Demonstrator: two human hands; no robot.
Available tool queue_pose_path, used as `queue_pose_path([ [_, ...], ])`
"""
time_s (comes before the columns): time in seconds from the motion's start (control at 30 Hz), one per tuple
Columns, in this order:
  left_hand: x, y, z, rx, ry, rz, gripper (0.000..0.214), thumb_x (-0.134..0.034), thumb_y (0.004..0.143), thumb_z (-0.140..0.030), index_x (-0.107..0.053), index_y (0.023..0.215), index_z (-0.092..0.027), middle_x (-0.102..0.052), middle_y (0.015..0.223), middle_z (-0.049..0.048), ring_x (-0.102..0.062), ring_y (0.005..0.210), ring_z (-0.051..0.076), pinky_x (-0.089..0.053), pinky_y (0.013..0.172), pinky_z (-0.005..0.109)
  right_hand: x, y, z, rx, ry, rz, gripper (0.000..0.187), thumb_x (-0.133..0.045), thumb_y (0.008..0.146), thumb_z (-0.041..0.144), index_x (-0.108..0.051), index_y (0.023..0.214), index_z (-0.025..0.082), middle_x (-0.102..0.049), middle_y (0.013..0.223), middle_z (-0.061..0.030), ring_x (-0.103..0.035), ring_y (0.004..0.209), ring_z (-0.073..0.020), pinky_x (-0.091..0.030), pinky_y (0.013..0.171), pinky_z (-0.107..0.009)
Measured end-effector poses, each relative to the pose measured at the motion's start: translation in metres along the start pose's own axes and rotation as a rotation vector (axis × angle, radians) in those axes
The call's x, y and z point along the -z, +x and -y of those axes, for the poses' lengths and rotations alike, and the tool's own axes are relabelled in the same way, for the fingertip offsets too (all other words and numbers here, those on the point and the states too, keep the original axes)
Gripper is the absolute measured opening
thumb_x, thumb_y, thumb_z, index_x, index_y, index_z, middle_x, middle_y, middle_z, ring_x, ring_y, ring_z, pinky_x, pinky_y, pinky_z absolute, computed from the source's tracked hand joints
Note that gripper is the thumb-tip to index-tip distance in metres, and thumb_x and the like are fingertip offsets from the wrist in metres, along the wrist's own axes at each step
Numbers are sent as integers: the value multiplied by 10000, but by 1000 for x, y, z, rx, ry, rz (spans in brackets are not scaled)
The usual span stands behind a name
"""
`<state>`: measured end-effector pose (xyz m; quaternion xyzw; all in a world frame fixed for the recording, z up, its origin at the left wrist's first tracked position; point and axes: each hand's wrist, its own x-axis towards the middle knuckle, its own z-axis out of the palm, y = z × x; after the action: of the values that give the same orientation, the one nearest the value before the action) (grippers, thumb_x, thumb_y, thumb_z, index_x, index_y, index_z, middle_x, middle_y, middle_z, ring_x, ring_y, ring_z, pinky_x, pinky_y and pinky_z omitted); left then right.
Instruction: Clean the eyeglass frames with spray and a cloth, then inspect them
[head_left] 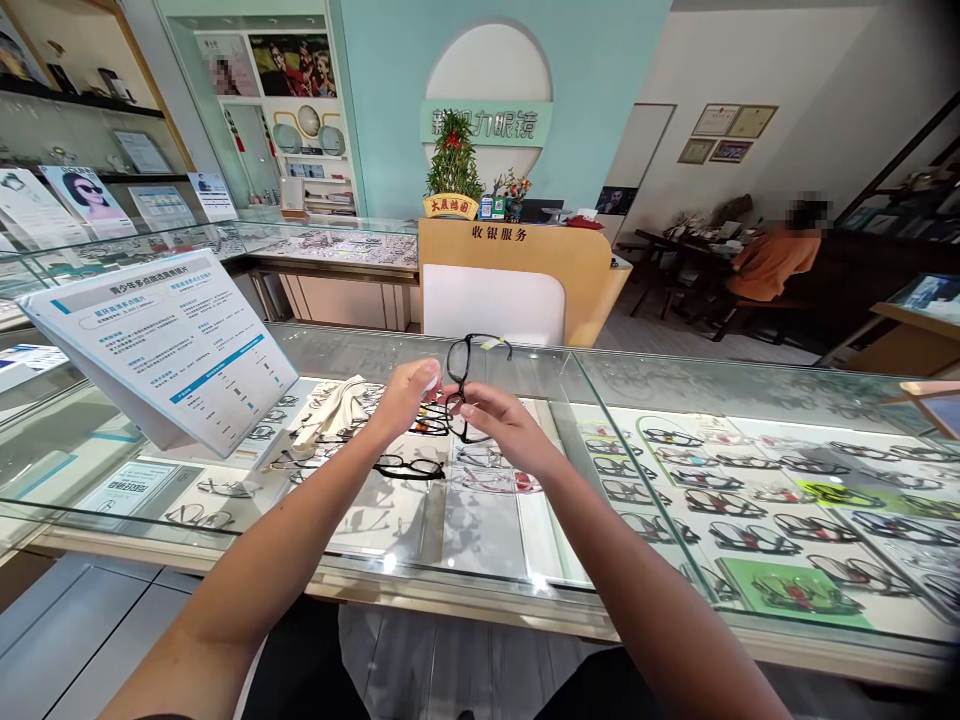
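Note:
Above the glass counter, my right hand (pixel 504 422) is closed on a pair of black-framed eyeglasses (pixel 459 360). They are turned on end, one lens above the other, with one temple pointing right. A yellowish tag shows on that temple. My left hand (pixel 409 398) is beside the lenses, thumb and fingers pinched together. Something small and white shows at its fingertips, too little to name. A cream cloth (pixel 334 408) lies crumpled on the counter left of my left hand. Below my hands is another pair of black eyeglasses (pixel 409 467).
The glass display counter (pixel 450 580) holds many eyeglasses in rows. A tilted printed sign (pixel 161 340) stands at the left. Beyond is a wooden cashier desk (pixel 592 265) with a potted plant (pixel 454 160). A person in an orange top (pixel 776 265) sits at the far right.

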<state>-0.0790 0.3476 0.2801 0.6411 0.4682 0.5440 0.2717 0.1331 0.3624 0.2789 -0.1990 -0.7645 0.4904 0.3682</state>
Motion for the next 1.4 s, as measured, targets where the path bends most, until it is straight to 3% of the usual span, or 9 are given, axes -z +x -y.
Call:
queue_pose_path([
  [0.2,-3,-4,8,-44,72,105,639,-475,1003,-777,-454,665,-235,-465,655,7,-415,679,187,-329,687,348,6,3,-5,-28,106,-180,479,-709,1005,631,-770,1327,282,-814,1301,-73,-738,1110,-248,-599,961,-399],
  [0.37,-2,-4,14,-49,94,147,587,-474,1043,-710,-450,707,-229,-473,688,1,-426,705,184,-331,694,334,6,4,-9,-43,118,-184,473,-705,1001,626,-762,1321,283,-794,1382,-74,-744,1111,-239,-601,912,-374],
  [0.57,16,11,25,-16,142,-44,587,-397,1072,-705,-562,773,-228,-602,794,38,-533,766,212,-447,760,343,8,3,-8,-47,104,-201,450,-680,1030,588,-755,1359,292,-801,1370,-72,-737,1110,-240,-587,908,-373],
  [0.73,46,29,45,240,343,-303,194,-505,1023,-427,-568,976,-249,-680,1016,43,-616,954,242,-510,879,357,10,4,-9,-56,126,-221,418,-700,1018,555,-768,1329,284,-795,1373,-72,-740,1106,-238,-580,877,-366],
  [0.87,61,37,61,319,430,-359,46,-489,999,-260,-519,1033,-252,-668,1199,97,-635,1184,274,-523,1024,397,10,6,-12,-47,117,-228,430,-699,1012,565,-766,1323,277,-798,1373,-81,-737,1091,-239,-584,910,-386],
  [0.97,64,39,69,313,486,-340,93,-521,1013,-255,-552,1098,-235,-674,1318,128,-625,1301,277,-500,1122,403,10,6,-14,-59,129,-225,445,-707,1010,568,-767,1343,280,-798,1359,-81,-739,1092,-238,-582,935,-391],
  [1.17,64,38,84,313,565,-246,306,-629,1016,-293,-611,1315,-235,-794,1353,79,-725,1230,253,-524,1081,373,10,6,-12,-60,146,-216,429,-731,999,570,-783,1316,285,-796,1352,-73,-722,1080,-236,-567,916,-381],
  [1.4,61,37,90,368,740,-175,297,-674,1003,-234,-701,1298,-228,-820,1380,92,-746,1303,295,-525,1082,381,9,4,-9,-68,167,-208,384,-753,1005,554,-796,1287,297,-792,1341,-59,-695,1070,-223,-533,903,-361],
])
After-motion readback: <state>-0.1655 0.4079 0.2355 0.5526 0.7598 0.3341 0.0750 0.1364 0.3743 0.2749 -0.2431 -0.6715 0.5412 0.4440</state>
